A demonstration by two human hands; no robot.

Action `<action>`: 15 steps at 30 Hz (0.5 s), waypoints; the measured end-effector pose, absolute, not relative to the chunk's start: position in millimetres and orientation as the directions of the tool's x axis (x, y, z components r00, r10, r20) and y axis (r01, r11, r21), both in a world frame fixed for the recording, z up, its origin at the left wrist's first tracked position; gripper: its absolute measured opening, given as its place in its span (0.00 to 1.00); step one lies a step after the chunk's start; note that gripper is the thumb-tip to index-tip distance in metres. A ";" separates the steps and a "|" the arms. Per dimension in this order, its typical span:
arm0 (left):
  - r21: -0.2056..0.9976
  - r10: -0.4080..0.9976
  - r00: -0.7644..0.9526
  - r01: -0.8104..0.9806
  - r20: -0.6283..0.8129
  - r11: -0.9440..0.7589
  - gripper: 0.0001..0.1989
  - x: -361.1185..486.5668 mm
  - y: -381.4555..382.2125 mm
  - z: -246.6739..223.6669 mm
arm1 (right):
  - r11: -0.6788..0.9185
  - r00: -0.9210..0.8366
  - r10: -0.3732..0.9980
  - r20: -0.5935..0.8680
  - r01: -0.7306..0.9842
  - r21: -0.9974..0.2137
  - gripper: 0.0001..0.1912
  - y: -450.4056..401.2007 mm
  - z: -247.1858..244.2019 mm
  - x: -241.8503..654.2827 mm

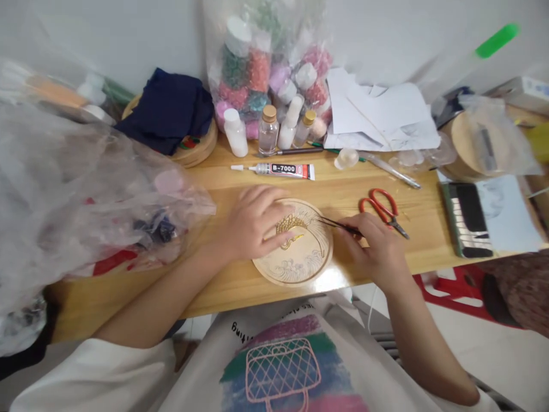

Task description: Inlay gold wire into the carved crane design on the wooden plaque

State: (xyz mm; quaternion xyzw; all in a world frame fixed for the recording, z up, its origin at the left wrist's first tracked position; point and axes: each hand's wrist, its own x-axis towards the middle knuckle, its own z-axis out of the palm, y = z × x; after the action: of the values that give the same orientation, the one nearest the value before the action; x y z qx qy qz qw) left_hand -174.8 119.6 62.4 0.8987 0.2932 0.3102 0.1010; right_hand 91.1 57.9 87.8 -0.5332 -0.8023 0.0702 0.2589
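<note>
Partly beneath the spread left hand (pixel 252 224), the round board (pixel 307 245), right hand (pixel 380 247) pinched on tweezers (pixel 337 224).

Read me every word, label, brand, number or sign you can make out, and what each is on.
"B-7000": on the tube; its finer print is too small to read.
"iting": seemingly part of a word, upside down on the shirt; its other lettering is too blurred to read.

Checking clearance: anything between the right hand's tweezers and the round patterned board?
Nothing visible. The tweezers in the right hand reach over the right side of the round patterned board; can't tell if tips touch. The left hand covers its left part, clear of them.
</note>
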 end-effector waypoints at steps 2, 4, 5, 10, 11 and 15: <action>0.312 0.528 0.721 0.428 0.448 -0.848 0.23 -170.2 111.3 63.4 | 0.427 -0.256 0.878 0.404 0.800 -0.422 0.04 54.7 82.1 88.5; 0.293 0.498 0.771 0.408 0.398 -0.865 0.27 -166.6 106.2 62.3 | 0.417 -0.185 0.870 0.458 0.771 -0.481 0.05 52.2 75.5 87.1; 0.298 0.492 0.784 0.401 0.377 -0.867 0.28 -165.6 105.1 61.4 | 0.410 -0.148 0.868 0.473 0.750 -0.518 0.05 51.1 72.5 86.6; 0.338 0.500 0.818 0.403 0.284 -0.851 0.32 -166.3 108.4 61.7 | 0.393 -0.083 0.885 0.458 0.662 -0.638 0.07 48.1 65.4 85.4; 0.336 0.496 0.826 0.403 0.266 -0.851 0.32 -166.6 109.4 62.6 | 0.393 -0.080 0.886 0.457 0.652 -0.648 0.07 48.1 65.2 85.1; 0.333 0.475 0.846 0.387 0.242 -0.860 0.33 -167.0 111.7 64.9 | 0.391 -0.068 0.890 0.452 0.623 -0.678 0.09 48.9 64.7 84.2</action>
State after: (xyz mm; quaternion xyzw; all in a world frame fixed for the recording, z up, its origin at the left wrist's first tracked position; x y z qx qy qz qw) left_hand -167.0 111.7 64.9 0.9510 0.2265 0.1599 0.1369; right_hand 84.2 48.9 64.7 -0.5295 -0.7141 0.1548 0.4311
